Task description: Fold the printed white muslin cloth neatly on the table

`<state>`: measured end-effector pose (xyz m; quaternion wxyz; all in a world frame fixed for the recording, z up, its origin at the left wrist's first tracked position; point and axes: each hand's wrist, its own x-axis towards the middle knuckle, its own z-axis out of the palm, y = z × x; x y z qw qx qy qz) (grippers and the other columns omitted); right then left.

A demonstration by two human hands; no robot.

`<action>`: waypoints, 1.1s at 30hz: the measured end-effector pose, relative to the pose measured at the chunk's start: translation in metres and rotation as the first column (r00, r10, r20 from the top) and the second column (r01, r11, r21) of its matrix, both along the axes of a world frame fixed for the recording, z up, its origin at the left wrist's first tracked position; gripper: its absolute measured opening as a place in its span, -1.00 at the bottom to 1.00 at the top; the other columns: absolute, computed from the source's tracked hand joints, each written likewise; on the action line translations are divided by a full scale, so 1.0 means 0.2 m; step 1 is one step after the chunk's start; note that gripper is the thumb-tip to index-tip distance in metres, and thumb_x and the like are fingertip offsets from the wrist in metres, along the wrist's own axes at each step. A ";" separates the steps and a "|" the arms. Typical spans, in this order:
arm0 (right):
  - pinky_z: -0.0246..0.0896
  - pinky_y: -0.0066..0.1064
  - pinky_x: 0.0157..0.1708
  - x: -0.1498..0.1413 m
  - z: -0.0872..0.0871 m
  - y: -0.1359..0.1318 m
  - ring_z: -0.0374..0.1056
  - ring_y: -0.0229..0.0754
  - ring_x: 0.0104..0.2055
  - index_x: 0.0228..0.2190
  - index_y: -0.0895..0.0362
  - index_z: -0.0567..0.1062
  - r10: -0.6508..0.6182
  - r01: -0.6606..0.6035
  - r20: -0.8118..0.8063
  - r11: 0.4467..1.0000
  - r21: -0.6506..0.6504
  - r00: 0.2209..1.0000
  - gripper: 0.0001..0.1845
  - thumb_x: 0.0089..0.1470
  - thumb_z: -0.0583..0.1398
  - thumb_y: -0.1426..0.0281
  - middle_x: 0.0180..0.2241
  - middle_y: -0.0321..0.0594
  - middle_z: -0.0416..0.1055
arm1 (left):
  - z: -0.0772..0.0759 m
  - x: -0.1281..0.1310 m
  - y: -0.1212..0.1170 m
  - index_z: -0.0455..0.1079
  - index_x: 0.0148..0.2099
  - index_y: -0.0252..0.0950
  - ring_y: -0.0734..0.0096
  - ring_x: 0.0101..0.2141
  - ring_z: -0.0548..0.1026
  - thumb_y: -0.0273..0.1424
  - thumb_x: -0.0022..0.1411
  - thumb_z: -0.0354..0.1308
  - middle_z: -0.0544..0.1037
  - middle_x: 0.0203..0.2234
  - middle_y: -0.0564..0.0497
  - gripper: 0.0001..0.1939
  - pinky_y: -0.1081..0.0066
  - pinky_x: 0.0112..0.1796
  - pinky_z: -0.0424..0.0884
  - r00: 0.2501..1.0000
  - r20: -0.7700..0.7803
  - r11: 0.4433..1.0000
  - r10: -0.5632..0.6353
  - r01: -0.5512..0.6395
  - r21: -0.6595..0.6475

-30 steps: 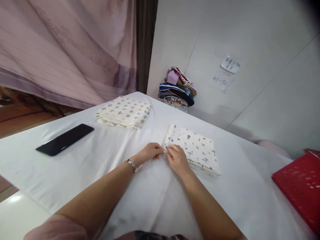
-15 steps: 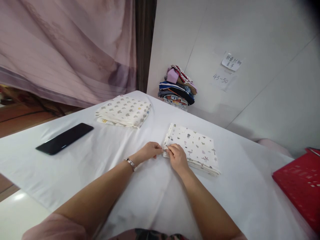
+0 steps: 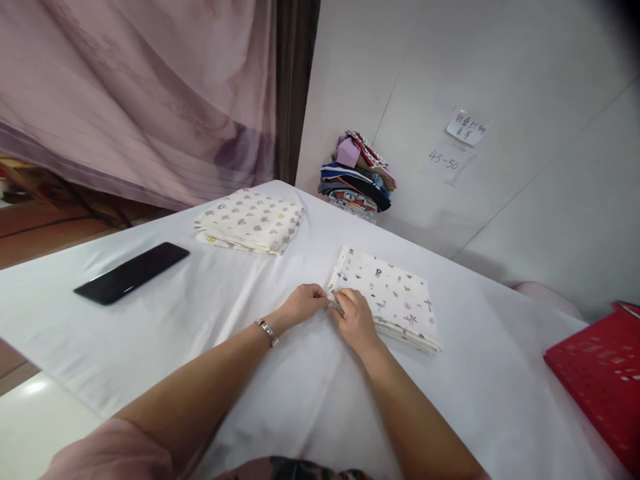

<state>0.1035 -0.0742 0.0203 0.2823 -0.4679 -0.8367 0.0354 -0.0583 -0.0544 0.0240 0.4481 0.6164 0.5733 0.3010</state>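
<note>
A folded white cloth [image 3: 395, 290] with small printed plants and birds lies flat on the white-covered table [image 3: 200, 333]. At its near left corner, my left hand [image 3: 304, 303] pinches the edge of the layers between thumb and fingers. My right hand [image 3: 354, 317] is closed on the same corner from the right, its fingers partly on top of the cloth. The fingertips of both hands almost meet there, and the bit of fabric between them is mostly hidden. Beyond my left hand rests another folded white cloth [image 3: 253, 222] with grey prints.
A black phone-like slab [image 3: 133, 272] lies on the left of the table. At the right edge stands a red perforated basket [image 3: 597, 367]. Behind the table are a stack of folded clothes [image 3: 355, 177], a wall with paper notes [image 3: 466, 128], and a pink curtain [image 3: 150, 100].
Both hands stay at the cloth's near left corner, with only small finger shifts. The cloths have not moved on the table; the view has tilted slightly.
</note>
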 end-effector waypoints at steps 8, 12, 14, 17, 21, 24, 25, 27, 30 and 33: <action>0.14 -0.31 -0.22 0.01 -0.01 0.02 0.24 -0.13 -0.23 -0.31 0.10 0.43 -0.035 0.034 -0.061 0.999 -0.017 0.998 -0.84 0.12 0.06 0.39 -0.30 -0.18 0.37 | 0.06 -0.05 0.00 0.43 -0.37 -0.30 0.57 -0.67 0.19 -0.34 -0.09 0.10 0.28 -0.74 0.16 -0.80 0.54 -0.63 0.08 0.994 0.080 0.983 -0.078 0.090 -0.157; 0.14 -0.32 -0.23 0.01 -0.02 0.02 0.24 -0.13 -0.24 -0.33 0.11 0.42 -0.028 0.028 -0.087 1.000 -0.005 0.996 -0.82 0.15 0.02 0.40 -0.30 -0.16 0.37 | 0.06 -0.04 -0.01 0.42 -0.45 -0.32 0.57 -0.70 0.15 -0.22 -0.08 0.12 0.25 -0.77 0.14 -0.75 0.52 -0.67 0.03 0.996 -0.037 0.983 -0.082 0.074 -0.166; 0.14 -0.32 -0.24 0.01 -0.01 0.01 0.24 -0.13 -0.24 -0.33 0.11 0.41 -0.020 0.020 -0.085 1.000 0.005 0.996 -0.81 0.15 0.01 0.40 -0.30 -0.16 0.36 | 0.04 -0.03 -0.01 0.39 -0.50 -0.32 0.57 -0.69 0.16 -0.19 -0.08 0.13 0.26 -0.75 0.14 -0.74 0.51 -0.66 0.05 0.997 -0.058 0.990 -0.060 0.052 -0.132; 0.13 -0.31 -0.25 0.02 0.01 0.00 0.23 -0.13 -0.23 -0.32 0.11 0.41 -0.012 0.015 -0.084 0.999 0.041 0.996 -0.78 0.16 -0.03 0.42 -0.30 -0.15 0.35 | 0.02 0.00 -0.01 0.35 -0.53 -0.31 0.56 -0.65 0.21 -0.28 -0.10 0.12 0.32 -0.70 0.12 -0.82 0.52 -0.62 0.09 0.997 -0.068 0.997 -0.031 0.026 -0.070; 0.10 -0.31 -0.25 0.04 0.04 -0.01 0.21 -0.11 -0.24 -0.33 0.12 0.40 0.018 -0.019 0.021 0.998 0.065 1.000 -0.78 0.16 -0.04 0.45 -0.31 -0.13 0.34 | 0.02 0.00 -0.01 0.32 -0.56 -0.30 0.55 -0.63 0.22 -0.34 -0.11 0.09 0.34 -0.68 0.11 -0.88 0.52 -0.61 0.10 0.995 -0.092 0.999 -0.027 0.024 -0.038; 0.09 -0.32 -0.29 0.04 0.05 -0.02 0.19 -0.11 -0.29 -0.39 0.12 0.39 0.048 -0.053 0.143 0.998 0.029 0.989 -0.83 0.14 0.01 0.46 -0.36 -0.15 0.33 | 0.03 -0.01 -0.02 0.33 -0.54 -0.30 0.56 -0.64 0.22 -0.36 -0.11 0.07 0.33 -0.68 0.12 -0.89 0.52 -0.62 0.10 0.995 -0.085 0.997 -0.050 0.046 -0.056; 0.09 -0.32 -0.30 0.04 0.05 -0.02 0.19 -0.11 -0.29 -0.40 0.12 0.39 0.051 -0.055 0.160 0.998 0.019 0.986 -0.84 0.13 0.02 0.46 -0.37 -0.16 0.33 | 0.03 -0.01 -0.02 0.34 -0.54 -0.30 0.57 -0.65 0.22 -0.37 -0.11 0.07 0.33 -0.69 0.12 -0.89 0.52 -0.62 0.11 0.995 -0.080 0.997 -0.056 0.051 -0.064; 0.10 -0.32 -0.28 0.04 0.04 -0.02 0.19 -0.12 -0.27 -0.37 0.12 0.39 0.063 -0.064 0.163 0.998 0.003 0.985 -0.88 0.12 0.05 0.44 -0.35 -0.16 0.33 | 0.04 -0.01 -0.02 0.35 -0.53 -0.31 0.57 -0.65 0.22 -0.38 -0.11 0.07 0.32 -0.70 0.12 -0.90 0.53 -0.62 0.11 0.996 -0.068 0.996 -0.054 0.049 -0.073; 0.12 -0.30 -0.23 0.04 0.04 -0.02 0.20 -0.10 -0.22 -0.31 0.11 0.39 0.085 -0.085 0.139 0.996 -0.011 0.987 -0.90 0.09 0.11 0.40 -0.29 -0.16 0.33 | 0.05 -0.01 -0.02 0.32 -0.56 -0.31 0.57 -0.66 0.20 -0.38 -0.11 0.08 0.28 -0.73 0.14 -0.89 0.52 -0.62 0.08 0.996 -0.078 0.997 -0.037 0.032 -0.066; 0.13 -0.28 -0.21 0.04 0.03 -0.02 0.20 -0.08 -0.20 -0.28 0.12 0.38 0.061 -0.061 0.108 0.998 -0.010 0.992 -0.86 0.07 0.13 0.36 -0.27 -0.15 0.33 | 0.05 0.00 -0.02 0.28 -0.58 -0.31 0.58 -0.66 0.18 -0.37 -0.11 0.09 0.25 -0.73 0.15 -0.88 0.52 -0.62 0.06 0.997 -0.079 0.997 -0.014 0.008 -0.075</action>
